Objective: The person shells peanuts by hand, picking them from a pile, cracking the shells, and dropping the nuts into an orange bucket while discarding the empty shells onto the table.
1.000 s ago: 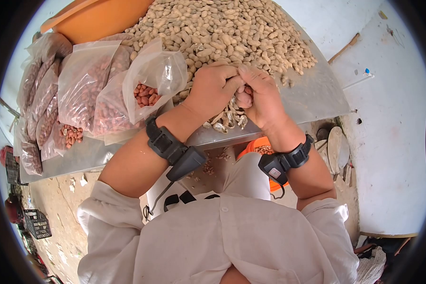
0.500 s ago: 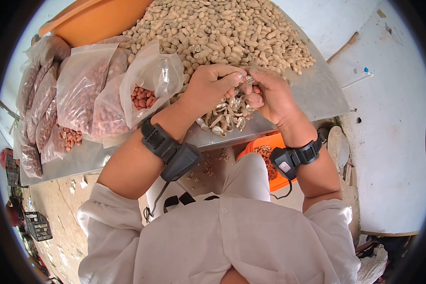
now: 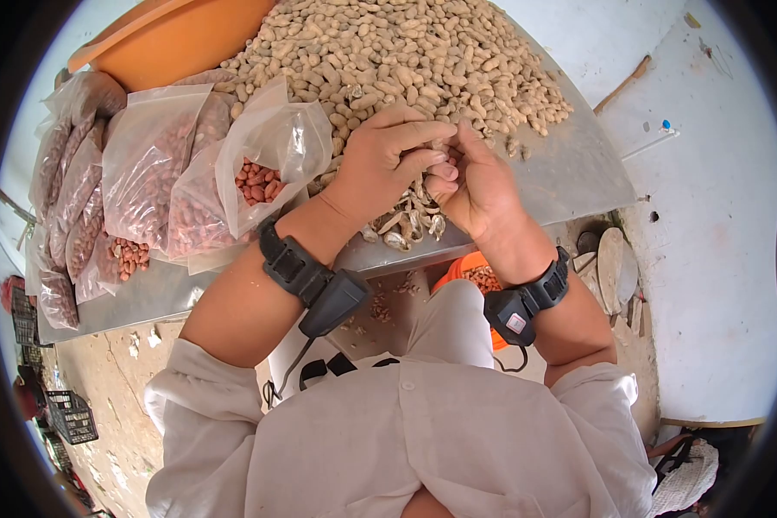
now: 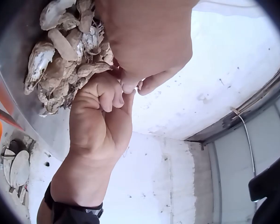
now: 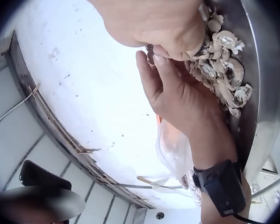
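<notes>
Over the front of the table, both hands meet at the fingertips. My left hand (image 3: pixel 378 164) pinches a small brown peanut (image 5: pixel 150 56) between thumb and index finger, as the right wrist view shows. My right hand (image 3: pixel 485 192) grips the same peanut from the other side, its other fingers curled in toward the palm. Most of the peanut is hidden by the fingers. Just below the hands lies a heap of cracked, empty peanut shells (image 4: pixel 60 65). A large pile of unshelled peanuts (image 3: pixel 406 60) spreads behind them.
Clear plastic bags of red peanut kernels (image 3: pixel 151 164) stand at the left, with one open bag (image 3: pixel 272 138) closest to the left forearm. An orange basin (image 3: pixel 173 43) sits at the back left. Below the metal table's edge (image 3: pixel 380 255) is an orange container (image 3: pixel 466 264) of kernels.
Half a second ago the hands were slightly apart with a cracked shell between the fingertips. Now they are closer together, the right hand having shifted left, and the shell no longer shows in the head view.
</notes>
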Action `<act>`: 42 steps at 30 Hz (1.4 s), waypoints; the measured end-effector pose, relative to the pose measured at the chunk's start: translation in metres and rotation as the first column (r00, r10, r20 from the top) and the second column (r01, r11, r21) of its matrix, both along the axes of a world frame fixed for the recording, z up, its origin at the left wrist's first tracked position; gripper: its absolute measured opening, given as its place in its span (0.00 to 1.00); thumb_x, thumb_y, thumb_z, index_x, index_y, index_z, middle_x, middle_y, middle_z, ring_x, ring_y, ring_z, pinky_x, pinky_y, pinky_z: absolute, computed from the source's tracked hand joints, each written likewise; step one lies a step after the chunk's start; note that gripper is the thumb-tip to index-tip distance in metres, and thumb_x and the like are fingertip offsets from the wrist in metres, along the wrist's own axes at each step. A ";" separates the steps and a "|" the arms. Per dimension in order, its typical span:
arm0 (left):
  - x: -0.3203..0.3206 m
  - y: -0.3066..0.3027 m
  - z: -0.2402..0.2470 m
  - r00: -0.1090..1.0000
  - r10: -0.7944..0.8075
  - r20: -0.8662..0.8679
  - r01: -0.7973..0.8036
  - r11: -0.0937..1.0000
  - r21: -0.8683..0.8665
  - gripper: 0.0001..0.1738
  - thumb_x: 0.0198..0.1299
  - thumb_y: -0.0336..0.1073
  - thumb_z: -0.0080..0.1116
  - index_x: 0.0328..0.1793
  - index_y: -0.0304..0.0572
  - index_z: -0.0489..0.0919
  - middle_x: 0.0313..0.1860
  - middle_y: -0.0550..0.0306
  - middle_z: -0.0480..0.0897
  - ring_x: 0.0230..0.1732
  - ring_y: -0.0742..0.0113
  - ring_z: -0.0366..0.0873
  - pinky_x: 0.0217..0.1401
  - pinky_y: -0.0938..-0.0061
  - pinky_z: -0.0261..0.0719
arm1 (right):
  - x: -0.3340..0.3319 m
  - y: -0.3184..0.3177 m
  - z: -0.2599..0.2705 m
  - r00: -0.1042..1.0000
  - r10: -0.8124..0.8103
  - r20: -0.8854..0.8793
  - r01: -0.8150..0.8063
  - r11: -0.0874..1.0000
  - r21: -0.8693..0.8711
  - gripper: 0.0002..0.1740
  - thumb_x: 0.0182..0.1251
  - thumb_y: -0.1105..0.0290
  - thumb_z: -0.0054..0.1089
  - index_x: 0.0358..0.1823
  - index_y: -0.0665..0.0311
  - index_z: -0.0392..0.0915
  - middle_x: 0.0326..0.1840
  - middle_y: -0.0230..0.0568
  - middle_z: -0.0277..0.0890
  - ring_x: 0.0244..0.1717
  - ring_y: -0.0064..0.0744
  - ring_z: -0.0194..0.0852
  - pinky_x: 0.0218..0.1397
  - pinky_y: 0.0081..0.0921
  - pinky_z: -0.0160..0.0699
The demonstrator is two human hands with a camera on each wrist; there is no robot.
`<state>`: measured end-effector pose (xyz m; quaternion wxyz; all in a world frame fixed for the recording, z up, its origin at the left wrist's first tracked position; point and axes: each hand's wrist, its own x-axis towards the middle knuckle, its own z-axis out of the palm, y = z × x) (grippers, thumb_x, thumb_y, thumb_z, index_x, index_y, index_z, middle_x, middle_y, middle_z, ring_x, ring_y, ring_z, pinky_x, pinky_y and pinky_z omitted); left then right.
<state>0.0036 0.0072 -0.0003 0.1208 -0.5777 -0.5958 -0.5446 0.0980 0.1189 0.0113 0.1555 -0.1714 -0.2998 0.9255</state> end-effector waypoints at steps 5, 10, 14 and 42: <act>0.002 -0.004 0.004 0.996 0.027 0.086 -0.022 0.998 -0.062 0.13 0.51 0.28 0.61 0.45 0.38 0.81 0.35 0.58 0.79 0.37 0.68 0.75 0.41 0.77 0.73 | 0.002 0.009 -0.001 0.999 0.026 0.040 -0.028 0.998 0.051 0.16 0.72 0.60 0.47 0.34 0.67 0.72 0.24 0.33 0.64 0.19 0.20 0.55 0.18 0.14 0.55; 0.003 -0.005 0.003 0.969 0.024 0.247 0.003 0.994 -0.106 0.10 0.56 0.33 0.61 0.42 0.35 0.81 0.32 0.57 0.78 0.33 0.70 0.73 0.38 0.78 0.72 | 0.016 0.055 0.011 0.998 -0.038 0.057 0.009 0.899 0.438 0.09 0.68 0.69 0.51 0.38 0.68 0.74 0.19 0.28 0.64 0.16 0.17 0.52 0.17 0.14 0.54; -0.002 -0.003 -0.002 0.979 0.036 0.199 0.000 0.984 -0.178 0.09 0.56 0.34 0.60 0.39 0.35 0.82 0.31 0.57 0.79 0.33 0.71 0.73 0.37 0.79 0.71 | 0.024 0.082 0.015 0.975 -0.152 0.161 -0.054 0.539 0.840 0.07 0.64 0.72 0.54 0.36 0.69 0.78 0.21 0.29 0.71 0.18 0.15 0.57 0.24 0.15 0.62; -0.006 0.001 -0.007 0.984 0.141 0.109 -0.131 0.987 -0.095 0.14 0.51 0.32 0.64 0.46 0.40 0.82 0.34 0.61 0.78 0.35 0.74 0.72 0.39 0.79 0.72 | 0.010 0.046 0.017 0.980 0.050 0.190 -0.193 0.445 0.874 0.06 0.63 0.73 0.58 0.35 0.68 0.78 0.26 0.24 0.72 0.27 0.15 0.64 0.30 0.15 0.65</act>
